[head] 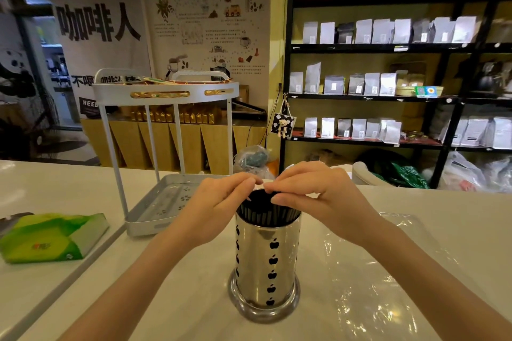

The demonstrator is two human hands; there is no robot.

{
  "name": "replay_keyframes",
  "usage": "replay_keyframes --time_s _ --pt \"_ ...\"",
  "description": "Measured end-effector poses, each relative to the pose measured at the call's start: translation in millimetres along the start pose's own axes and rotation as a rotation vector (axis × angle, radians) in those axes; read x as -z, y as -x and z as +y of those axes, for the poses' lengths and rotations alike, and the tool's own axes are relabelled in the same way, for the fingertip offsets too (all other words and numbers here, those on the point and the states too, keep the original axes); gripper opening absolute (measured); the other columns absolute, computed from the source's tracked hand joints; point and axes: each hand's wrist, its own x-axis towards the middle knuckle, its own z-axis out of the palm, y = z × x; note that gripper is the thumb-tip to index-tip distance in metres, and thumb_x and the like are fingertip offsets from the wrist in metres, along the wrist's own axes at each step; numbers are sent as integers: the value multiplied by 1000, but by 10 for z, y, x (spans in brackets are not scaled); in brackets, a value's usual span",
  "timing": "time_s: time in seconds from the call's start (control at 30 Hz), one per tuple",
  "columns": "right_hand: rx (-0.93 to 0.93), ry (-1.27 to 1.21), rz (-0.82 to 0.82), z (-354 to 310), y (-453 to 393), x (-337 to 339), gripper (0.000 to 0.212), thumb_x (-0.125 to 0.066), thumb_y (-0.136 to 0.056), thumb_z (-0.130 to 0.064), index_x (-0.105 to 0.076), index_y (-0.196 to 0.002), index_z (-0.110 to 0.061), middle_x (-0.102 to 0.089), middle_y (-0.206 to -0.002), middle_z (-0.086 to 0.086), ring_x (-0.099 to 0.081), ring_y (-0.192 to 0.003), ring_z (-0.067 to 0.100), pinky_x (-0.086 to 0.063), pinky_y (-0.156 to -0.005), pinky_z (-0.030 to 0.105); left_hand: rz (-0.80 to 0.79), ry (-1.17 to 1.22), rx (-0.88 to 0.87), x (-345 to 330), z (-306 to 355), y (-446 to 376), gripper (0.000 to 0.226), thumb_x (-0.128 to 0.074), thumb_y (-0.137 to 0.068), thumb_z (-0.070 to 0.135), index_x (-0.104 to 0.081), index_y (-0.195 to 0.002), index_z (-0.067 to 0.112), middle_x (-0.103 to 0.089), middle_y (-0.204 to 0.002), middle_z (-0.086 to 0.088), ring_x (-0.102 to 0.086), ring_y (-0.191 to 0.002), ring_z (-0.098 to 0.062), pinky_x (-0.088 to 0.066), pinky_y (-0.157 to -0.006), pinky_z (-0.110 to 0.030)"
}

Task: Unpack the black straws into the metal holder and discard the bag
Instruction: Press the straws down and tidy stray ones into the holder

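Observation:
A shiny metal holder [264, 266] with black apple-shaped cutouts stands upright on the white counter in front of me. A bundle of black straws [263, 209] sits inside it, tops sticking out above the rim. My left hand [219, 207] and my right hand [318, 196] hover over the holder, fingertips of both pinching at the straw tops. A clear plastic bag [371, 271] lies flat on the counter to the right of the holder, under my right forearm.
A white two-tier metal rack [166, 147] stands behind the holder to the left. A green tissue pack [52, 235] lies at the far left. A groove in the counter [91, 260] runs diagonally on the left. Black shelves of bags [388, 86] fill the back right.

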Motion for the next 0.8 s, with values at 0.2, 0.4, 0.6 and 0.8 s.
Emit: replay_keyframes --time_s 0.2,0.4,0.6,0.8 --pt "-74 -121 -14 -124 -53 71 30 -58 -76 -37 -60 -106 -34 -67 -87 -18 -58 -92 5 -45 -79 12 -29 79 40 44 89 -11 37 -23 -80 50 -55 -97 45 -67 -87 14 -58 -87 6 -41 -70 -8" --pt "-11 -233 164 -369 -277 439 19 -60 -79 -23 -67 -96 -24 -68 -70 -29 -66 -73 -5 -50 -66 8 -42 106 -47 66 231 15 29 -36 -74 62 -49 -99 54 -58 -103 31 -52 -102 12 -44 -80 -8" --pt "98 -312 592 -463 -439 857 12 -55 -89 -12 -65 -92 -15 -72 -71 -13 -63 -58 9 -53 -59 18 30 41 -200 -2 409 25 23 -54 -80 33 -50 -94 50 -55 -89 35 -51 -96 20 -42 -73 -1" --pt "-110 -525 767 -256 -331 775 18 -59 -79 -27 -67 -89 -15 -74 -72 -5 -67 -59 8 -55 -58 18 314 160 -213 179 380 -39 20 -59 -77 16 -62 -84 34 -66 -69 33 -64 -79 4 -47 -69 -6"
